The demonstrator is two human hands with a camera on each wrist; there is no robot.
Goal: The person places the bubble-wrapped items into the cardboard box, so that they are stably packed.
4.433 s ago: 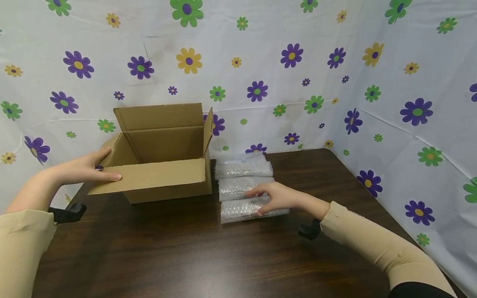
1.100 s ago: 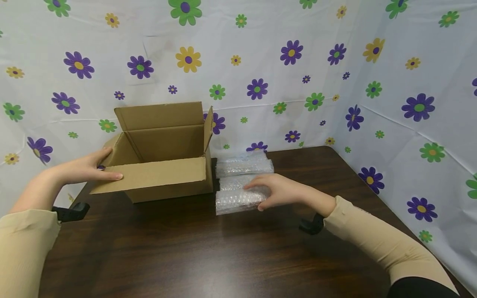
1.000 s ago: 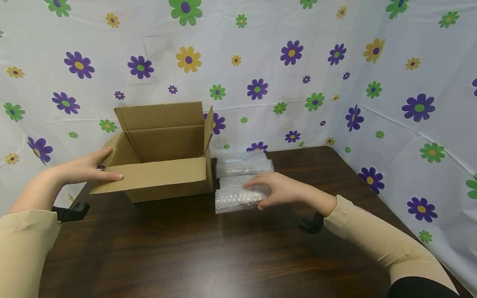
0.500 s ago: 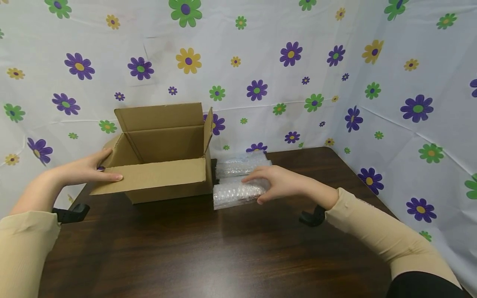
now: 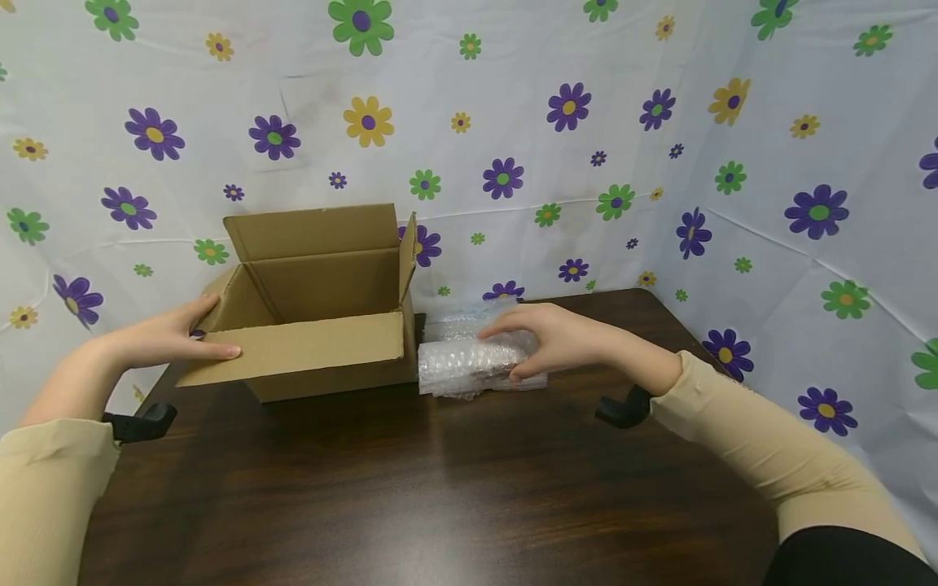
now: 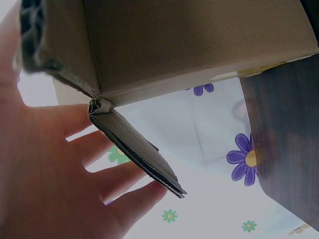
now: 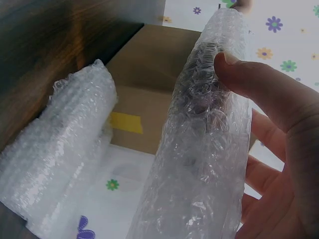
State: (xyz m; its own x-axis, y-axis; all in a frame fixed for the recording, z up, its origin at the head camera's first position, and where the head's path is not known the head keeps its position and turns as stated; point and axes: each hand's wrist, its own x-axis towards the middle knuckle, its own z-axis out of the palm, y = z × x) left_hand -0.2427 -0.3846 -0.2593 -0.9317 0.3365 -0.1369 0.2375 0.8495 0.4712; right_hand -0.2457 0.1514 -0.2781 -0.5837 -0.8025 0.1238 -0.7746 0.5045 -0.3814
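Observation:
In the head view my left hand [image 5: 164, 334] holds the near left corner of an open cardboard box [image 5: 337, 381]. The thumb lies on the front flap [image 5: 315, 346]; the other fingers sit behind the left flap [image 6: 142, 152], as the left wrist view shows. My right hand [image 5: 567, 338] grips a long bubble-wrapped bundle [image 5: 469, 366] between thumb and fingers, just right of the box. Through the wrap something dark shows, its kind unclear. Beyond the held bundle lie other bubble-wrapped bundles [image 5: 450, 328], partly covered by it and by the hand. One such bundle [image 7: 65, 149] fills the right wrist view's left side.
A dark wooden table [image 5: 366, 488] carries everything. Behind it and to the right hang white sheets [image 5: 454, 73] printed with flowers. The box's right flap [image 5: 407, 260] stands upright, and its back flap [image 5: 315, 232] leans back. Black wrist cameras [image 5: 142, 423] sit on both wrists.
My right hand has taken hold of the nearest bubble-wrapped bundle, lifted it and moved it away from me, over the others. The left hand and the box have stayed in place.

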